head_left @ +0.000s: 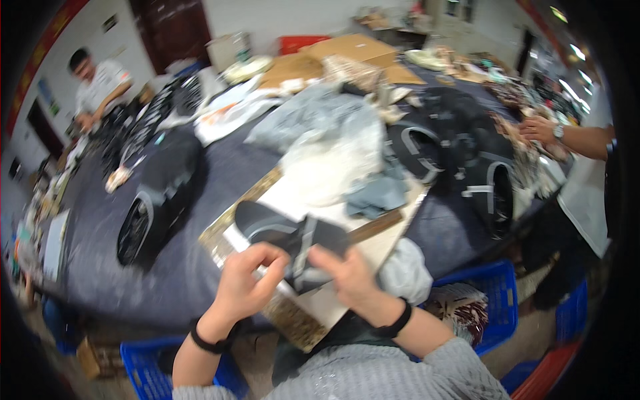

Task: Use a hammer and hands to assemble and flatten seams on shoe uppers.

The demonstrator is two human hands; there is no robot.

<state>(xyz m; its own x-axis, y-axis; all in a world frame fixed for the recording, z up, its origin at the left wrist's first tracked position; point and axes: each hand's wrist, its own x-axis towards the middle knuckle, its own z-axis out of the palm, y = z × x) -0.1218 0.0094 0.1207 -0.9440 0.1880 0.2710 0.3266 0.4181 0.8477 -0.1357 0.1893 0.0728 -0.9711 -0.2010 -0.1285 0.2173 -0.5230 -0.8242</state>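
Observation:
A dark grey and black fabric piece [267, 220] with a lighter grey trim strip lies over a white board [303, 323] with a speckled border, in front of me. My left hand [250, 280] is closed, its fingers curled in a pinch at the piece's near left edge; what it pinches is hidden. My right hand [350, 277] grips the piece's near right side, the thumb laid over it and the other fingers mostly out of sight. Motion blur softens both hands. Behind the piece on the board are a whitish plastic bag [320, 167], grey-blue cloth [380, 193] and a brown wooden strip [377, 225].
Nested black pieces with grey-edged openings [163, 193] lie on the dark-covered table [93, 267] at left; more such stacks [467, 133] lie at right. Blue crates [503, 293] stand below the near edge. One person [100, 87] works far left, another's hand [540, 130] at right.

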